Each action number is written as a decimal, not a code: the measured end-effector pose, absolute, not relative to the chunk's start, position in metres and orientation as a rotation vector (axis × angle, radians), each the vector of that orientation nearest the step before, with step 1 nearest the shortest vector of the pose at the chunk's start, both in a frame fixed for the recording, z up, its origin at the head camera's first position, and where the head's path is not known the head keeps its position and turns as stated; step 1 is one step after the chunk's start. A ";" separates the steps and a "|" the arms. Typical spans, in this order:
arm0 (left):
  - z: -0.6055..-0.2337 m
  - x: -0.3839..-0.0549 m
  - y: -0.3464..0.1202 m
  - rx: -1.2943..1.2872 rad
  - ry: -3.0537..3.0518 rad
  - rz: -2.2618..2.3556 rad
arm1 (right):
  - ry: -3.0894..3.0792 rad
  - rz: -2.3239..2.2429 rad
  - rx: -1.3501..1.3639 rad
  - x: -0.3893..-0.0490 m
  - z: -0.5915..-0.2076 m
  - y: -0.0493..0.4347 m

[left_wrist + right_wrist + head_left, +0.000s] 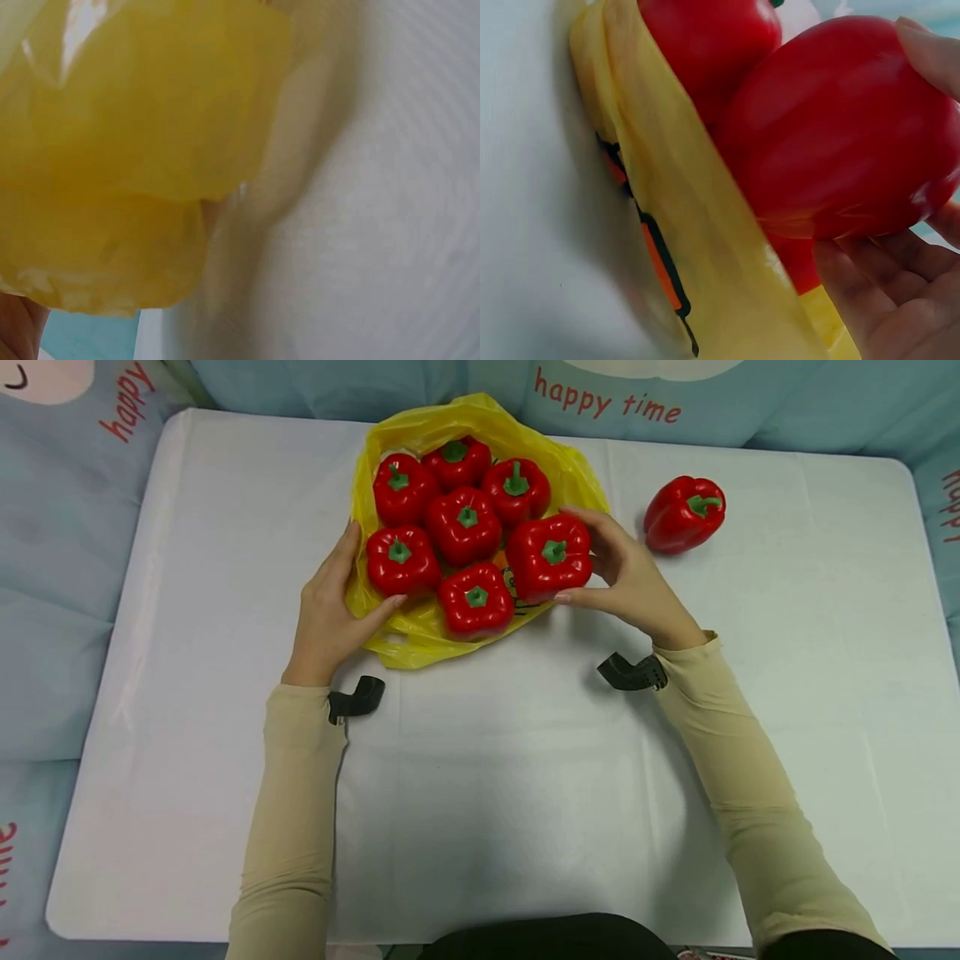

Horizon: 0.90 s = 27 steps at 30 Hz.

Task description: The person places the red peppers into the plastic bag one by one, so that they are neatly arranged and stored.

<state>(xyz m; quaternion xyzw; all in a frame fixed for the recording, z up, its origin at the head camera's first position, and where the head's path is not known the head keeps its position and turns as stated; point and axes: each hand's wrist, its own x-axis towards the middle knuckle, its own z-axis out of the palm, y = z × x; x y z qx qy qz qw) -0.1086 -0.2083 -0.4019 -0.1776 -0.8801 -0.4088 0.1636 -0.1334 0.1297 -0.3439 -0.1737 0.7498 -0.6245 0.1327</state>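
A yellow plastic bag (573,468) lies open with several red bell peppers inside, their green stems facing up. My right hand (630,572) grips one bell pepper (551,564) at the bag's right side, thumb below and fingers along the far side. In the right wrist view, that pepper (847,135) is between thumb and fingers, just over the bag's edge. On the left, my left hand (330,606) holds the bag's rim, its thumb over the edge beside another pepper (402,562). The left wrist view is mostly filled by the yellow bag (142,150).
One loose red bell pepper (684,516) lies on its side right of the bag. A white cloth covers the table (487,793). Light blue padded fabric (300,385) with red lettering surrounds the table's back and sides. Black wrist mounts (630,672) stick out from both sleeves.
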 end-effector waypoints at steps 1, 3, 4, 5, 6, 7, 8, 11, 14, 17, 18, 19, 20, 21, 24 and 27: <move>-0.402 -0.109 -0.208 -0.507 -2.510 -1.165 | 2.176 -1.798 -0.507 -0.135 -0.345 0.129; -0.402 -0.109 -0.208 -0.502 -2.514 -1.167 | 2.182 -1.766 -0.513 -0.138 -0.347 0.129; -0.402 -0.109 -0.208 -0.499 -2.517 -1.168 | 2.182 -1.751 -0.514 -0.139 -0.348 0.129; -0.402 -0.109 -0.208 -0.498 -2.519 -1.169 | 2.181 -1.739 -0.511 -0.140 -0.349 0.128; -0.402 -0.109 -0.208 -0.495 -2.522 -1.171 | 2.180 -1.726 -0.511 -0.141 -0.350 0.128; -0.402 -0.109 -0.208 -0.493 -2.524 -1.172 | 2.179 -1.713 -0.509 -0.142 -0.351 0.128; -0.402 -0.109 -0.208 -0.492 -2.525 -1.172 | 2.177 -1.702 -0.507 -0.143 -0.352 0.127; -0.402 -0.109 -0.208 -0.489 -2.530 -1.166 | 2.170 -1.667 -0.503 -0.145 -0.354 0.125; -0.401 -0.109 -0.208 -0.487 -2.531 -1.163 | 2.162 -1.634 -0.507 -0.147 -0.355 0.124; -0.401 -0.108 -0.208 -0.487 -2.530 -1.167 | 2.145 -1.609 -0.506 -0.149 -0.357 0.122; -0.401 -0.108 -0.208 -0.488 -2.528 -1.169 | 2.135 -1.606 -0.504 -0.149 -0.357 0.122; -0.401 -0.109 -0.208 -0.489 -2.527 -1.169 | 2.128 -1.600 -0.503 -0.150 -0.358 0.121; -0.401 -0.109 -0.208 -0.490 -2.526 -1.169 | 2.120 -1.597 -0.502 -0.150 -0.358 0.121; -0.401 -0.109 -0.208 -0.491 -2.524 -1.169 | 2.114 -1.594 -0.501 -0.151 -0.359 0.121; -0.402 -0.109 -0.208 -0.496 -2.516 -1.167 | 2.103 -1.589 -0.500 -0.151 -0.361 0.120; -0.402 -0.109 -0.208 -0.500 -2.510 -1.167 | 2.116 -1.570 -0.498 -0.152 -0.363 0.120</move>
